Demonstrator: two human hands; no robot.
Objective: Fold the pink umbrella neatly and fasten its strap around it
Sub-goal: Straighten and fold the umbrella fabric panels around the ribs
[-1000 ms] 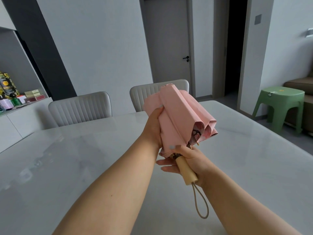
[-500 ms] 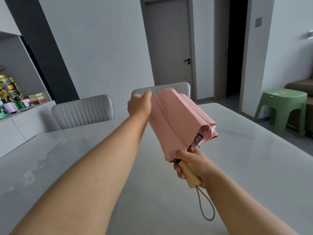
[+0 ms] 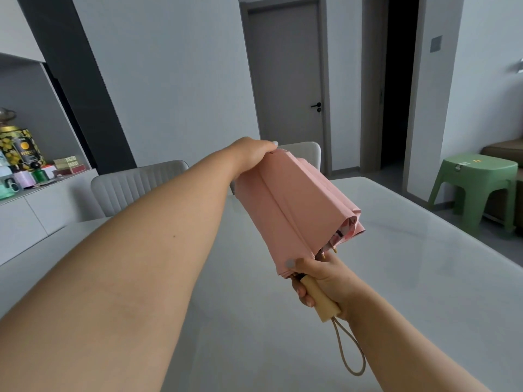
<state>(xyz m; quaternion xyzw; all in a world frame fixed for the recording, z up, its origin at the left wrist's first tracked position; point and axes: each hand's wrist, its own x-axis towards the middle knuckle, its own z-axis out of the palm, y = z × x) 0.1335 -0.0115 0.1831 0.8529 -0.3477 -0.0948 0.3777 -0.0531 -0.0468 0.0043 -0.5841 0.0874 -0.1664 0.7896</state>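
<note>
The collapsed pink umbrella [image 3: 294, 205] is held in the air above the table, its tip pointing away and up to the left, its canopy loose in broad folds. My right hand [image 3: 322, 278] grips the pale wooden handle [image 3: 321, 301], thumb pressed on the canopy's lower edge. A beige cord loop [image 3: 349, 349] hangs from the handle's end. My left hand [image 3: 252, 155] pinches the fabric at the far top end of the umbrella. The fastening strap is not visible.
A glossy white table [image 3: 410, 278] lies below my arms. Two grey chairs [image 3: 135, 188] stand at its far side. A sideboard with tins and boxes [image 3: 25, 165] is on the left, a green stool [image 3: 475, 182] on the right.
My left hand slid from the canopy's lower part near the handle up to its far top end. The umbrella tilted a little more upward; the right hand kept its grip.
</note>
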